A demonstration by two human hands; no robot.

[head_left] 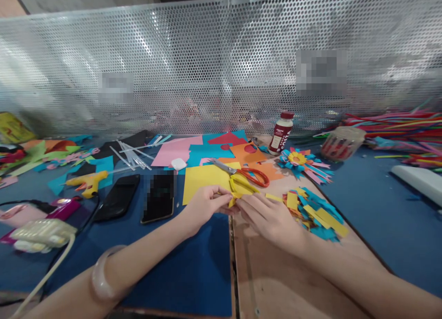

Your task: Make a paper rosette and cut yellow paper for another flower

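Observation:
Between my two hands is a small folded piece of yellow paper (235, 197). My left hand (209, 203) pinches its left side between thumb and fingertips. From the other side, the fingers of my right hand (267, 215) are closed on the same piece and partly cover it. Just beyond lie orange-handled scissors (253, 175) and a yellow-handled tool (243, 183), its far end hard to make out. A yellow paper sheet (196, 178) lies behind my left hand. Beside my right hand is a pile of yellow, blue and orange paper strips (316, 215).
Two phones (119, 197) and a yellow glue gun (88, 182) lie at left, near a power strip (43, 231). Glue sticks (133, 153) and coloured paper (176, 151) are further back. A bottle (281, 132), paper flower (299, 160) and plastic cup (341, 142) stand before a perforated metal screen (221, 56).

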